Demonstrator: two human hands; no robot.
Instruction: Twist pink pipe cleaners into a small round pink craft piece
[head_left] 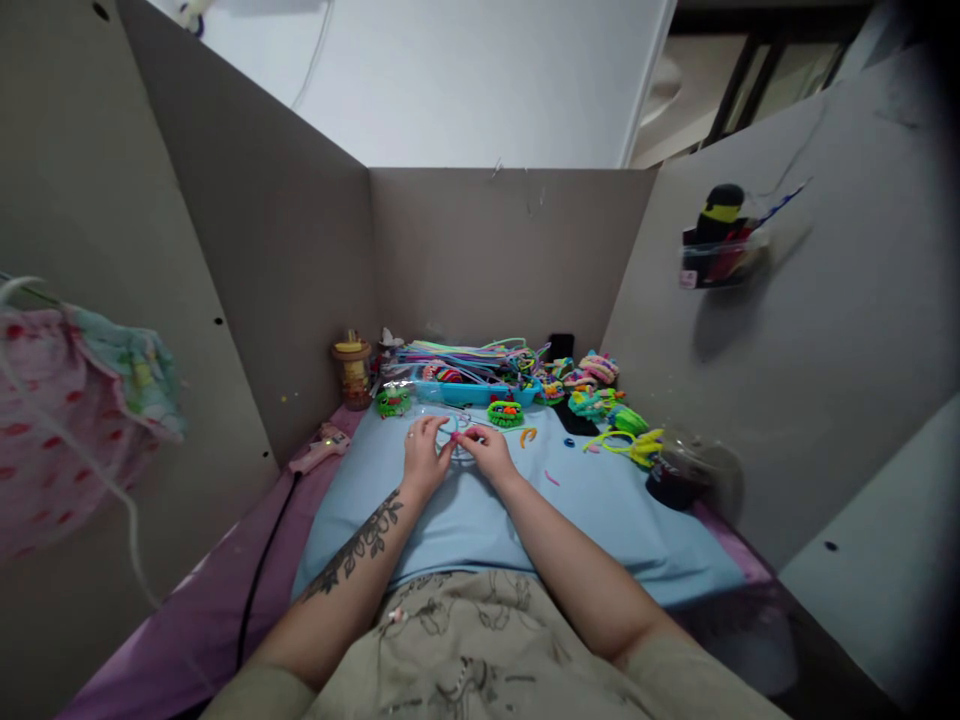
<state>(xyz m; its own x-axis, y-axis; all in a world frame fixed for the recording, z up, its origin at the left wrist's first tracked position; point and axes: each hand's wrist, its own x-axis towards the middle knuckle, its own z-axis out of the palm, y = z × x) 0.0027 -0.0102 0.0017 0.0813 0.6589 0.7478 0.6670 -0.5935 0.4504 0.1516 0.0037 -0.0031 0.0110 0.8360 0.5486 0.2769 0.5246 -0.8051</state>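
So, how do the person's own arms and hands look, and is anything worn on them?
Both arms are bare up to short, pale beige sleeves near the shoulders. The left forearm carries a dark floral tattoo running along it. The right forearm shows no marking. On the left hand and right hand no gloves show.

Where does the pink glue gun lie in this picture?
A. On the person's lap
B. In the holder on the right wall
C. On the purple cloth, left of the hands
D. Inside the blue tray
C: the glue gun lies on the purple cloth, left of the left hand.
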